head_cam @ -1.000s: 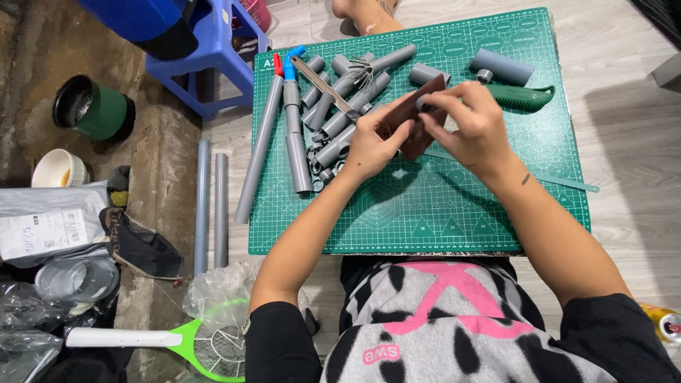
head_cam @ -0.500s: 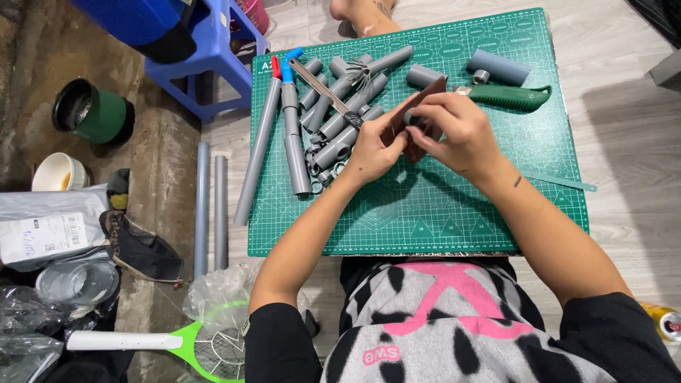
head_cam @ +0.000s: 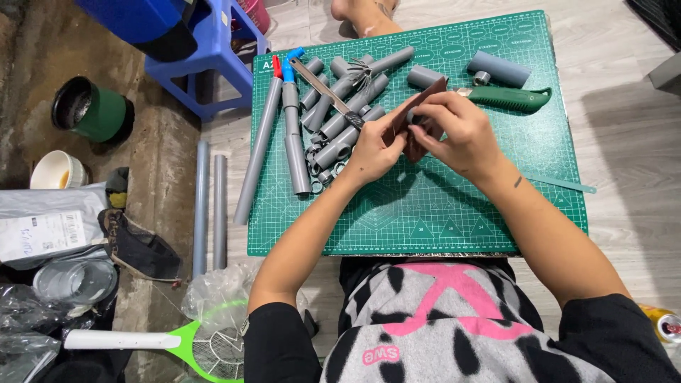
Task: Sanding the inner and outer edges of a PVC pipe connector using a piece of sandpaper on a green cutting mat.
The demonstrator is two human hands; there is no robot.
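Observation:
Both hands meet over the middle of a green cutting mat (head_cam: 454,213). My left hand (head_cam: 374,149) and my right hand (head_cam: 460,131) together grip a brown sheet of sandpaper (head_cam: 411,124) wrapped around a short grey pipe piece, which is mostly hidden by the fingers. To the left of the hands lies a heap of cut grey pipe pieces (head_cam: 333,120) with a metal blade lying across them. A green-handled saw (head_cam: 514,98) lies just beyond my right hand.
Two long grey pipes with red and blue caps (head_cam: 284,106) lie at the mat's left side. Two more pipes (head_cam: 209,206) lie on the floor. A blue stool (head_cam: 206,57), a green pot (head_cam: 96,110), bags and a green racket (head_cam: 170,340) sit at the left.
Both hands with the sandpaper and pipe piece have shifted slightly, and the sandpaper has turned more upright between them.

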